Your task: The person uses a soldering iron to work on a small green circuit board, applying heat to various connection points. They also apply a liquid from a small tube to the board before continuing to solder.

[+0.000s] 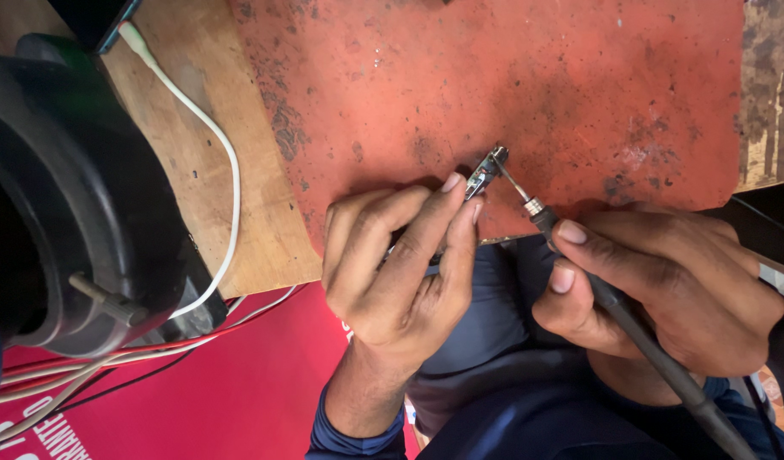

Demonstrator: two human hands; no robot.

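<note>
Worn red matting, scuffed and blotched dark, covers a wooden bench whose bare plank shows at the left. At the near edge of the mat, the left hand pinches a small metal component between thumb and fingertips, holding it just above the surface. The right hand is closed around a dark soldering iron, gripped like a pen, with its thin tip touching the component. A white cable curves across the plank, running beside a large black rounded housing at the far left. Below the bench edge lies red printed material, with thin wires crossing it
</note>
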